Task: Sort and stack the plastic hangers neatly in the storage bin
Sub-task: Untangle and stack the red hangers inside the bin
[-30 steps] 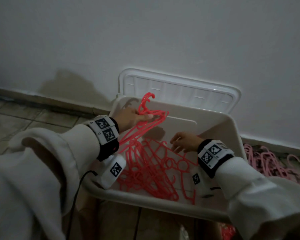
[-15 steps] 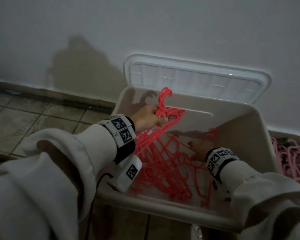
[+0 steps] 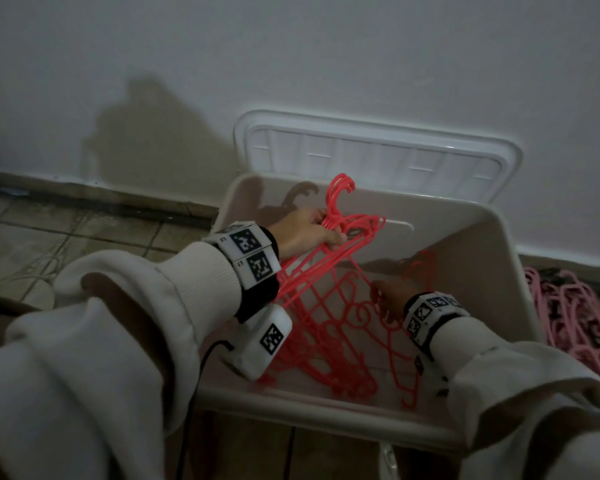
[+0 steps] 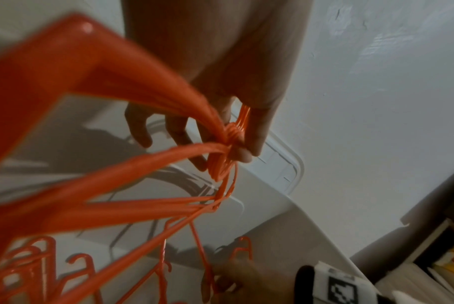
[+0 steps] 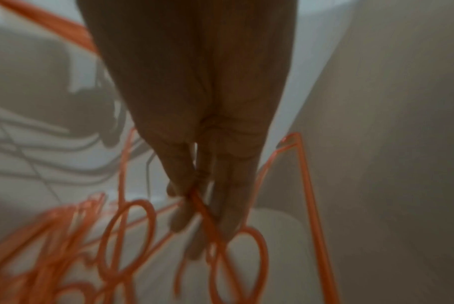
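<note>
I see my left hand [image 3: 305,230] up over the storage bin [image 3: 492,271], thumb and fingers pinched around the necks of a bundle of red hangers [image 3: 329,258]; the hooks stick up above my knuckles and the shoulders fan down into the bin. In the left wrist view that pinch is plain: the necks are gathered tight between my thumb and forefinger [image 4: 257,133], while my other fingers hang straighter beside them. My right hand [image 3: 392,296] is lower, down inside the bin near its right wall, with its fingers closed around a thin strand of one loose hanger [image 5: 202,207] from the tangle on the bin floor. That view is blurred, so I cannot tell which part of the hanger I am holding. More red hangers [image 3: 347,358] lie jumbled across the bottom of the bin, hooks curling in different directions. The bin's white lid [image 3: 378,150] stands propped against the wall [image 3: 291,64] behind it. On the floor to the right of the bin lies a heap of pink hangers [image 3: 568,313]. The tiled floor [image 3: 49,244] shows to the left.
</note>
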`<state>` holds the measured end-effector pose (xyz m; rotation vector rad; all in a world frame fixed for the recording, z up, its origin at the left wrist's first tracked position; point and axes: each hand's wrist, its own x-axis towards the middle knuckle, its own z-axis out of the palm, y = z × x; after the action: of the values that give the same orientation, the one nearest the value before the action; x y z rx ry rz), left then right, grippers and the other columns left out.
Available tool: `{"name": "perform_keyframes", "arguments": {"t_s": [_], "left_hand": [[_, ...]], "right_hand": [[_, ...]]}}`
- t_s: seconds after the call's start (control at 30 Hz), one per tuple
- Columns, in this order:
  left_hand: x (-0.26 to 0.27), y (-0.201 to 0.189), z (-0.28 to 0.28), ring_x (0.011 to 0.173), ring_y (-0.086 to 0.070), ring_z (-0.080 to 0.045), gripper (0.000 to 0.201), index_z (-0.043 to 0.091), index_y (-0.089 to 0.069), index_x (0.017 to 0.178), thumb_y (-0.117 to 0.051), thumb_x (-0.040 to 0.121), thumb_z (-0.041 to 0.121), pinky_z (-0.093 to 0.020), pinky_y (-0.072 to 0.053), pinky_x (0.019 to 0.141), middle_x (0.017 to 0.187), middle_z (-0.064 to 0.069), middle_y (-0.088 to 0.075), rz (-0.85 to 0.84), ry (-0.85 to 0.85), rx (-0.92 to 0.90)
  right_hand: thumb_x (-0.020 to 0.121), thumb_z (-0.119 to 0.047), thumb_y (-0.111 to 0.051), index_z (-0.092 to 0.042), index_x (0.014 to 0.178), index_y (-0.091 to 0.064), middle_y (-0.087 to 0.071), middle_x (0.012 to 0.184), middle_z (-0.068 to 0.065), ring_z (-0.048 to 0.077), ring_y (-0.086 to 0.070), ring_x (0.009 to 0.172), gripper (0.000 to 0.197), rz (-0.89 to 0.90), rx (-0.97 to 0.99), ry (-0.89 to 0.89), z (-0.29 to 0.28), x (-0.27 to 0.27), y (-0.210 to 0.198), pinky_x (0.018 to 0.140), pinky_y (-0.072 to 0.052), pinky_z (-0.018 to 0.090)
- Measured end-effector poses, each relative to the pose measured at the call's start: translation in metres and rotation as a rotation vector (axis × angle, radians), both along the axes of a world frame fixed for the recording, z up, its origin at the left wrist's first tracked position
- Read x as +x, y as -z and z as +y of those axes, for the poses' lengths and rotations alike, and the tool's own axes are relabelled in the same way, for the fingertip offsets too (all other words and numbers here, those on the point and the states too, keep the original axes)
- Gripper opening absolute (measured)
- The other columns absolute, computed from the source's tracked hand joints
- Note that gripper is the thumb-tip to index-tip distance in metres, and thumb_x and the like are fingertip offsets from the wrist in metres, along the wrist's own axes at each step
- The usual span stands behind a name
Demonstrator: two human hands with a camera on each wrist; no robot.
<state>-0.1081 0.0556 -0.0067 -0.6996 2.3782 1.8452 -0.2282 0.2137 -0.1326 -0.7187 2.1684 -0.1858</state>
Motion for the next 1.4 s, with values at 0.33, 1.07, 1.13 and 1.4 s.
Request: {"name": "perform_keyframes", "arguments": {"t_s": [0.33, 1.07, 1.13, 1.4], "left_hand": [[0.005, -0.029, 0.002, 0.037, -0.051, 0.003, 0.035, 0.007, -0.052, 0.064, -0.041, 0.097, 0.004, -0.006, -0.042, 0.048, 0.036, 0.007, -0.054, 0.134, -0.091, 0.053], [0.024, -0.053, -0.013, 0.035, -0.044, -0.006, 0.047, 0.012, -0.037, 0.055, -0.03, 0.1, 0.02, -0.013, -0.038, 0.037, 0.04, 0.002, -0.044, 0.099, -0.17, 0.329], [0.026, -0.051, -0.016, 0.035, -0.047, -0.008, 0.054, 0.011, -0.042, 0.046, -0.034, 0.098, 0.024, -0.015, -0.041, 0.042, 0.038, 0.002, -0.046, 0.082, -0.14, 0.341], [0.039, -0.047, 0.003, 0.058, -0.051, -0.004, 0.02, 0.005, -0.06, 0.072, -0.061, 0.087, 0.019, -0.013, -0.043, 0.059, 0.07, -0.004, -0.055, -0.033, 0.136, 0.002]], "right_hand": [[0.088, 0.008, -0.031, -0.016, 0.076, -0.039, -0.055, 0.06, 0.004, 0.01, -0.055, 0.034, 0.028, 0.011, -0.194, 0.061, 0.005, 0.001, -0.061, 0.035, -0.042, 0.018], [0.094, -0.026, -0.047, -0.019, 0.108, -0.055, -0.066, 0.102, 0.007, 0.027, -0.062, 0.095, 0.017, 0.673, -0.224, -0.594, 0.03, 0.033, -0.16, 0.076, -0.044, 0.032], [0.098, -0.026, -0.038, -0.024, 0.121, -0.05, -0.062, 0.113, 0.007, 0.028, -0.061, 0.1, 0.026, 0.736, -0.1, -0.803, 0.024, 0.043, -0.158, 0.077, -0.046, 0.034], [0.098, -0.019, -0.037, -0.021, 0.127, -0.052, -0.064, 0.112, 0.009, 0.028, -0.062, 0.101, 0.033, 0.82, -0.056, -1.075, -0.003, 0.066, -0.146, 0.07, -0.045, 0.034]]}}
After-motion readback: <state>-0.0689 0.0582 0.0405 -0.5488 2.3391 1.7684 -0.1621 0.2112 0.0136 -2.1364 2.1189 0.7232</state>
